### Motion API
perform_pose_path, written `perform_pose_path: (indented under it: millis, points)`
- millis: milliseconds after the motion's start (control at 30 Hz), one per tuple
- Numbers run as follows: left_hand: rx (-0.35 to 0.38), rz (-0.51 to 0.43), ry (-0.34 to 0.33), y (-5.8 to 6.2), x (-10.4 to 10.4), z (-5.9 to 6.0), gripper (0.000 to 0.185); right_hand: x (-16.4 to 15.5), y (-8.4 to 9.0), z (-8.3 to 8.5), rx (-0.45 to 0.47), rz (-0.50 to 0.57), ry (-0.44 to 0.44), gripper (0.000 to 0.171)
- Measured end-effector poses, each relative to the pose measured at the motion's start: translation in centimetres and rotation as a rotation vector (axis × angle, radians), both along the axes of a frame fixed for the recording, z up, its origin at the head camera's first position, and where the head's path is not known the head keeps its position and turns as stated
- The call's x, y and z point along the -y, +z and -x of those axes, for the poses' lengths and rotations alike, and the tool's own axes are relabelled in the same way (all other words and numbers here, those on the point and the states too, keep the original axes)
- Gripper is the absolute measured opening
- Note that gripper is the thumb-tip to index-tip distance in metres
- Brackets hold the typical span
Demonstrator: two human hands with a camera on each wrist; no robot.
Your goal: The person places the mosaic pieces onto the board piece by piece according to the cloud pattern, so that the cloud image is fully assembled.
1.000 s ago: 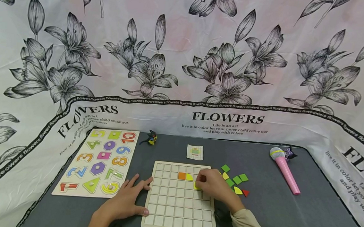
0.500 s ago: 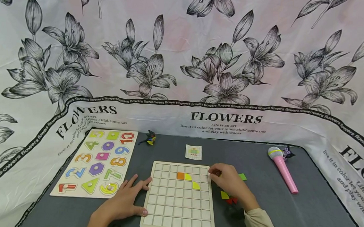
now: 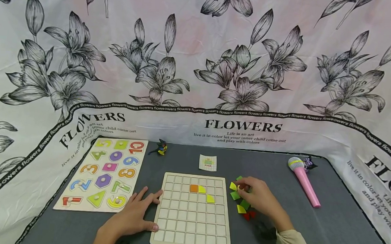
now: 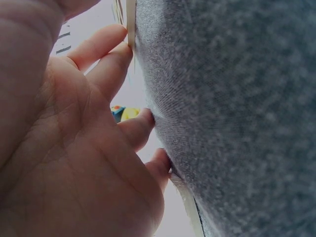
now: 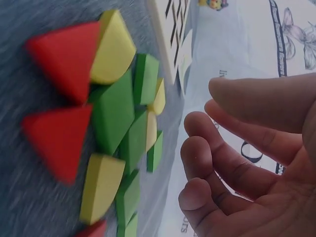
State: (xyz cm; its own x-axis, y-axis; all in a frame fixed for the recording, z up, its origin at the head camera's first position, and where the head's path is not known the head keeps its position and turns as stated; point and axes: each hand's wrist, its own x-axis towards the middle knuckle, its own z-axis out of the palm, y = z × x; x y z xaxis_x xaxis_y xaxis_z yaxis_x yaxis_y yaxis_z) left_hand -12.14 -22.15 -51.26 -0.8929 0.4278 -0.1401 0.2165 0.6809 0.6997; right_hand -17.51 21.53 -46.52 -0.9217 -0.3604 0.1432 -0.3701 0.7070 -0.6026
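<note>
We see the right hand [image 3: 259, 198] over the loose pile of tiles [image 3: 241, 199] on the grey desk [image 3: 326, 230], just off the right edge of the grid board [image 3: 192, 226]. In the right wrist view its fingers [image 5: 217, 163] are loosely curled and a little apart, with nothing between them and the thumb; no pinch yet. From the head view the fingertips might be touching a tile near the pile's far side, but the hand hides the contact. The pile is green, yellow and red [image 5: 66, 57] pieces, bunched and partly overlapping. Judging by look, they're small, light, rigid blocks with smooth faces: easy to flick or scatter, so we'd take one by two opposite side edges with thumb and forefinger, ideally an outer piece like the yellow one [image 3: 233, 186] nearest the board. The left hand [image 3: 132, 217] lies flat at the board's left edge, fingers spread and straight, tips on the frame, holding it steady. On the board sit an orange tile [image 3: 194, 188] and two yellow ones. A number puzzle [image 3: 103, 174] lies by the desk's left edge and a pink toy microphone [image 3: 304, 181] toward the far right corner.
</note>
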Motion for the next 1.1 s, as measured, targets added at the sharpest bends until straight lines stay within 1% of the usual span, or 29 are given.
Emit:
perform_pose_path:
  millis: [67,133,233,367,467,533,633,700,767,867,967,1100]
  points:
    - [-0.004,0.001,0.003,0.9,-0.3,-0.4,0.102,-0.5,0.0,-0.2,-0.010,-0.007,0.029,0.020]
    - [-0.009,0.003,-0.001,1.4,-0.4,-0.7,0.102,-0.8,0.1,-0.5,-0.016,-0.017,0.062,0.021]
    - [-0.015,0.009,0.004,1.6,-0.5,-0.8,0.102,-1.3,0.0,-0.9,-0.004,-0.035,0.108,0.022]
    - [-0.007,0.005,0.001,1.7,-0.4,-0.8,0.103,-1.8,-0.4,-1.4,0.015,-0.048,0.145,0.021]
    - [-0.012,-0.010,-0.010,1.6,-0.4,-0.8,0.104,-1.9,-0.9,-1.7,0.026,-0.045,0.171,0.019]
    - [-0.020,-0.011,-0.012,1.2,-0.3,-0.6,0.105,-2.0,-1.1,-1.8,0.043,-0.038,0.187,0.018]
    - [-0.029,-0.008,-0.005,0.3,0.0,-0.4,0.106,-1.9,-1.4,-2.0,0.060,-0.046,0.197,0.020]
    - [-0.031,-0.001,-0.002,-0.3,0.2,-0.2,0.107,-1.8,-1.5,-2.1,0.056,-0.054,0.203,0.022]
    - [-0.036,-0.008,-0.003,-0.7,0.2,-0.1,0.107,-1.8,-1.6,-2.3,0.046,-0.063,0.206,0.023]
    - [-0.039,-0.022,-0.013,-0.9,0.3,0.0,0.106,-1.6,-1.7,-2.4,0.040,-0.068,0.202,0.022]
    - [-0.047,-0.019,-0.018,-0.9,0.3,0.0,0.106,-1.4,-1.6,-2.4,0.029,-0.069,0.188,0.019]
    - [-0.043,-0.011,-0.007,-0.9,0.3,0.1,0.108,-1.3,-1.6,-2.3,0.036,-0.038,0.175,0.015]
